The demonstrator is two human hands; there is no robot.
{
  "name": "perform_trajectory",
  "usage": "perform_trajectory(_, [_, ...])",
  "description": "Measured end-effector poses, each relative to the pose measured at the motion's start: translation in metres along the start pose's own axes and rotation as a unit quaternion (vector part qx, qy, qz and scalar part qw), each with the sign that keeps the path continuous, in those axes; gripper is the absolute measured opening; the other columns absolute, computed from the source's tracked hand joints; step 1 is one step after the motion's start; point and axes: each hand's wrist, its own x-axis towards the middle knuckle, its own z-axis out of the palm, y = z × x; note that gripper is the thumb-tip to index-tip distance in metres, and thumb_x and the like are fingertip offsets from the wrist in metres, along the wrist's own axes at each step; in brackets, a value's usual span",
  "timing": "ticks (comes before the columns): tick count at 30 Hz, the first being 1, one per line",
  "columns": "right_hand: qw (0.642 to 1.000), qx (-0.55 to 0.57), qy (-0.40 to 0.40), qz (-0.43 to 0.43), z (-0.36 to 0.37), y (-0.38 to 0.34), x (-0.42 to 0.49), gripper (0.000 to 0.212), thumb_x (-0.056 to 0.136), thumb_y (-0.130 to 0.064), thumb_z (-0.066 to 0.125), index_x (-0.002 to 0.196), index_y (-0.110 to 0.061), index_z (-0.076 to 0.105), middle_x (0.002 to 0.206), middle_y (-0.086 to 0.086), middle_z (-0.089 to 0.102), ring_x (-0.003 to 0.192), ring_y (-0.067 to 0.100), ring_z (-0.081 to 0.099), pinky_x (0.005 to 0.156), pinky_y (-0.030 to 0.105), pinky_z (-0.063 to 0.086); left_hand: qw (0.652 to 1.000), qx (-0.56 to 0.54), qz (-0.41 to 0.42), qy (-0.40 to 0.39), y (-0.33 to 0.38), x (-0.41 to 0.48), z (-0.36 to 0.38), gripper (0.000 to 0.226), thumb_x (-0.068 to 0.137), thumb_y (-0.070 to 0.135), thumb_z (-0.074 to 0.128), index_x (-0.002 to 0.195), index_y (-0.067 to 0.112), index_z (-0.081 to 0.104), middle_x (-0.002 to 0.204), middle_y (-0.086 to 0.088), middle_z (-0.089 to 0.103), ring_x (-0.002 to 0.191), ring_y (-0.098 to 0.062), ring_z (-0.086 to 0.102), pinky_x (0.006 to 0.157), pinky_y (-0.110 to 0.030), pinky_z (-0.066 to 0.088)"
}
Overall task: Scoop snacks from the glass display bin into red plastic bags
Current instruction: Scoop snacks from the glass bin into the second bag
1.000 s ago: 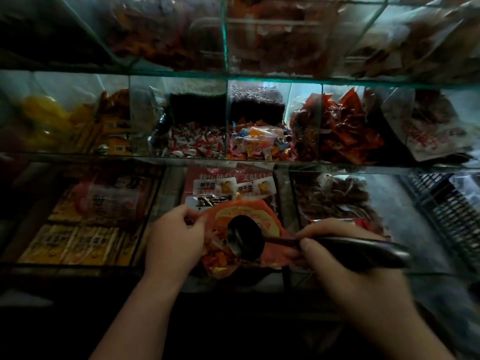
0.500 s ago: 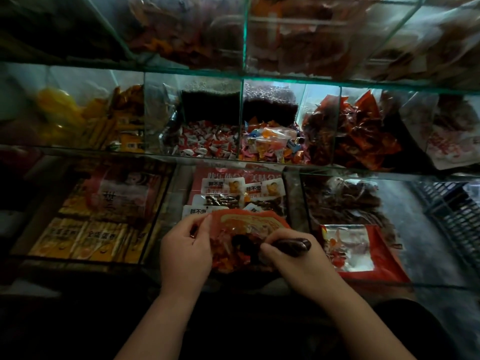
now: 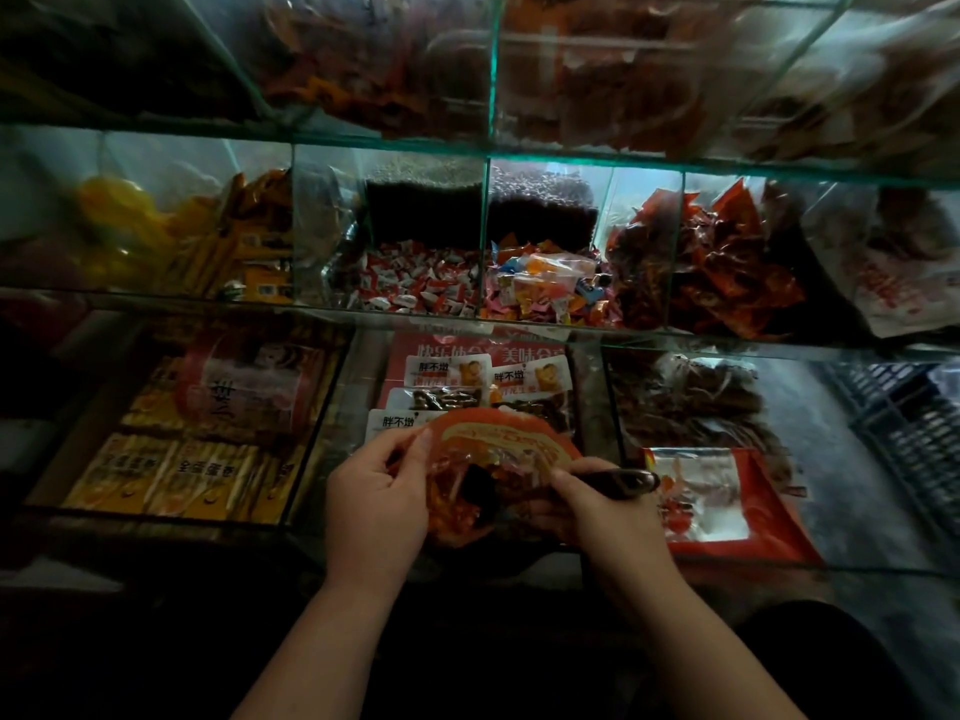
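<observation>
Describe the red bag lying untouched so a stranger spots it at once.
Bottom row of the glass case, right side. The flat red bag lies just right of the right hand. Unlike the held bag, it has a shiny window and nobody grips it.

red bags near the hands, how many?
2. One red bag is held up: the left hand pinches its rim, and the right hand holds the scoop in its mouth. A second red bag lies flat just right of that hand. More may be hidden among the stock.
</observation>
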Motion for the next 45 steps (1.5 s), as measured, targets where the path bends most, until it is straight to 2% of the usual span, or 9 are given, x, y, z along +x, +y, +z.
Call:
perform_trajectory(9, [0.995,0.090,0.034,-0.009,-0.014,0.008,0.003,0.016,0.093,-0.021,0.066,0.089,-0.006,0.072,0.082,0.030,0.074,0.074,0.047,0.075,0.068,0.050,0.063,1.000,0.007,-0.012,0.010,0.004,0.000,-0.003,0.026,0.097,0.030,0.068,0.078,0.047,0.067,0.082,0.034,0.068,0.078,0.012,0.066,0.058,-0.005,0.048])
perform_trajectory(16, [0.982,0.147,0.117,-0.009,-0.037,0.004,0.001,0.033,0.094,-0.029,0.068,0.096,0.004,0.066,0.078,0.027,0.075,0.069,0.043,0.076,0.055,0.039,0.061,0.997,0.076,0.003,-0.009,0.005,0.002,0.000,0.013,0.097,0.033,0.066,0.093,0.044,0.068,0.089,0.027,0.066,0.089,0.010,0.061,0.063,-0.001,0.043])
perform_trajectory(20, [0.979,0.168,0.117,-0.023,-0.043,-0.005,-0.008,0.030,0.096,-0.025,0.067,0.092,0.004,0.065,0.074,0.024,0.075,0.071,0.044,0.076,0.052,0.035,0.060,0.982,0.146,0.118,0.026,0.010,0.002,0.003,0.024,0.091,0.013,0.074,0.113,0.020,0.070,0.112,0.016,0.058,0.114,-0.003,0.051,0.097,-0.013,0.036])
perform_trajectory(24, [0.979,0.175,0.104,-0.027,-0.053,-0.016,-0.025,0.029,0.098,-0.024,0.063,0.096,0.005,0.064,0.078,0.026,0.075,0.073,0.040,0.077,0.050,0.031,0.059,0.966,0.101,0.239,0.023,0.022,-0.006,0.006,0.012,0.091,0.007,0.065,0.099,0.014,0.071,0.097,0.015,0.058,0.095,-0.004,0.057,0.089,-0.009,0.042])
perform_trajectory(29, [0.982,0.160,0.097,-0.031,-0.072,-0.028,-0.043,0.022,0.100,-0.025,0.057,0.090,-0.007,0.064,0.099,0.031,0.070,0.071,0.033,0.078,0.048,0.027,0.056,0.961,0.182,0.195,-0.073,0.041,-0.023,0.015,0.019,0.083,0.012,0.079,0.100,0.021,0.077,0.098,0.013,0.070,0.097,-0.004,0.063,0.092,-0.029,0.051])
perform_trajectory(34, [0.978,0.177,0.099,-0.057,-0.089,-0.034,-0.055,0.018,0.101,-0.019,0.054,0.089,-0.010,0.063,0.078,0.017,0.071,0.066,0.036,0.076,0.058,0.041,0.063,0.948,0.075,0.308,-0.019,0.060,-0.032,0.007,0.015,0.093,0.025,0.066,0.102,0.018,0.076,0.102,0.013,0.071,0.102,-0.001,0.063,0.097,-0.027,0.046])
perform_trajectory(37, [0.974,0.187,0.109,-0.065,-0.094,-0.033,-0.056,0.027,0.101,-0.019,0.055,0.076,-0.014,0.065,0.067,0.012,0.072,0.065,0.037,0.076,0.059,0.045,0.065,0.967,0.029,0.235,-0.089,0.064,-0.039,0.017,0.019,0.095,0.029,0.063,0.112,0.026,0.071,0.111,0.024,0.064,0.112,0.002,0.060,0.093,-0.019,0.049])
perform_trajectory(39, [0.973,0.190,0.111,-0.067,-0.095,-0.032,-0.056,0.032,0.101,-0.021,0.056,0.071,-0.017,0.066,0.068,0.012,0.072,0.066,0.037,0.076,0.061,0.046,0.065,0.972,0.120,0.141,-0.144,0.054,-0.038,0.031,0.033,0.096,0.038,0.065,0.129,0.033,0.063,0.128,0.027,0.054,0.127,0.007,0.045,0.111,-0.024,0.042])
perform_trajectory(45, [0.974,0.192,0.098,-0.063,-0.095,-0.028,-0.057,0.027,0.097,-0.021,0.061,0.073,-0.018,0.070,0.077,0.016,0.071,0.073,0.040,0.077,0.058,0.043,0.063,0.949,0.225,0.043,-0.216,0.015,-0.019,0.054,0.064,0.099,0.060,0.046,0.155,0.033,0.031,0.160,0.012,0.027,0.150,-0.009,0.017,0.119,-0.030,0.015])
